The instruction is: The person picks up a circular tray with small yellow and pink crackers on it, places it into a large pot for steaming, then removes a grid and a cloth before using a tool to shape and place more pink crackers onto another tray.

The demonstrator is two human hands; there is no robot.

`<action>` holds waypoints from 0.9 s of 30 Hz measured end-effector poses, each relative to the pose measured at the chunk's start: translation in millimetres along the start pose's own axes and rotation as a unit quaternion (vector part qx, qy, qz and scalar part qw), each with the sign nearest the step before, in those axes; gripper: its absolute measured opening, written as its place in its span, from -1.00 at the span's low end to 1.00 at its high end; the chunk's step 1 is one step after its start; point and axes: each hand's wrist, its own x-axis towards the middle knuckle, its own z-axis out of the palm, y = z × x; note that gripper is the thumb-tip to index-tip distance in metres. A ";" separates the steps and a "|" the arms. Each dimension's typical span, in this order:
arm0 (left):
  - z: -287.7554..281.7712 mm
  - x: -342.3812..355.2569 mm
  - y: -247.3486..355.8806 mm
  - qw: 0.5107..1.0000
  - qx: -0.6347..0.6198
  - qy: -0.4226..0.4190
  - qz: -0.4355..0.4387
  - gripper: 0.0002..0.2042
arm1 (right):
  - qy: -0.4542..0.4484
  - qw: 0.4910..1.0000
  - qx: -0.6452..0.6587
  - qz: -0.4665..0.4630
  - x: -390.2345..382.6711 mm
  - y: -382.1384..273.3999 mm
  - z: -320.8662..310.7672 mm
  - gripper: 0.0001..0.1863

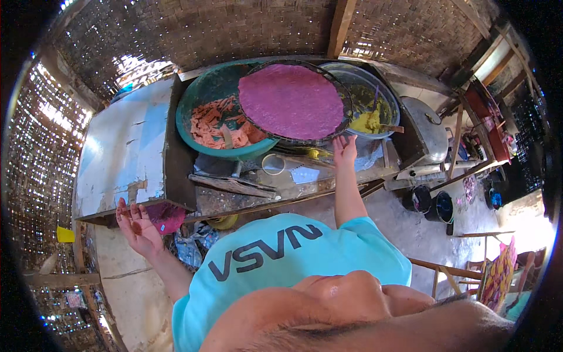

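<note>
Wooden desk (pixel 220 203), top stained. On it I note: green basin (pixel 252 154), back left; grey basin (pixel 359 73), back right; before them, rough wood length (pixel 234 186), pale ring (pixel 273 174), whitish sheet (pixel 305 175).

From my remote seat I see woven walls (pixel 234 29) pricked by daylight and a wooden post (pixel 341 29). A worn blue-and-white tabletop (pixel 123 149) stands left over pale floor (pixel 126 308); at far right I get bright glare (pixel 535 216).

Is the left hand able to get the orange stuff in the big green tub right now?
Probably yes. The left hand looks empty, and the orange stuff lies uncovered; the purple sheet overlaps only the green tub's right side. It'd go around the box's corner.
</note>
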 end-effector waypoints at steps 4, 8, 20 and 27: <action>2.3 2.8 -3.0 1.000 -0.003 0.000 -0.004 -0.71 | 0.005 0.999 0.034 -0.018 19.2 -13.6 1.3 -0.57; 11.2 2.2 -10.7 1.000 0.006 0.005 -0.019 -0.70 | 0.020 0.999 -0.045 -0.019 22.8 -19.2 0.8 -0.75; 11.0 9.1 -175.5 0.839 -0.040 0.117 -0.530 -0.60 | 0.028 0.982 -0.174 -0.071 58.3 -64.4 -52.5 -0.80; 22.0 22.2 -226.6 0.852 -0.062 0.117 -0.506 -0.38 | -0.018 0.993 -0.114 0.019 40.5 -57.8 -58.9 -0.74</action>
